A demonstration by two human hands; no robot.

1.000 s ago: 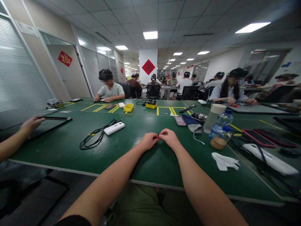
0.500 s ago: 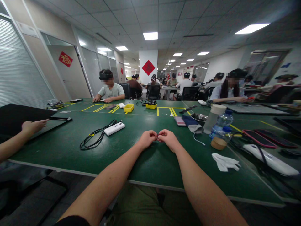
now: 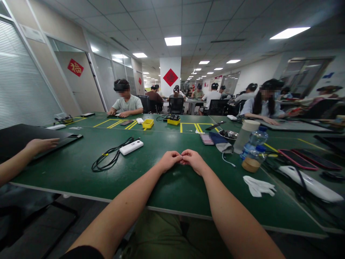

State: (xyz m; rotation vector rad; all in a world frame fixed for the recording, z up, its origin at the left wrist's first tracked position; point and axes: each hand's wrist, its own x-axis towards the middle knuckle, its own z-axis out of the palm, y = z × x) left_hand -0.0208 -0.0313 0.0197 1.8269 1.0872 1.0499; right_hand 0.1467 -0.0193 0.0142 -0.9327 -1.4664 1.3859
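Observation:
My left hand and my right hand meet fingertip to fingertip above the green table. Both are closed in a pinch, thumbs against fingers. Whatever lies between the fingertips is hidden or too small to name. To the left of my hands is a white power bank, with a coiled black cable beside it. A white glove lies flat to the right of my right forearm.
Clear plastic bottles, a pale tumbler and a metal bowl stand at right. A co-worker's hand rests by a black flat panel at left. Yellow trays sit farther back. Other people sit beyond.
My hands stay nearly in place, with the fingertips shifted slightly; a small dark spot between them no longer shows. At left, the black panel has tipped lower along with the co-worker's hand.

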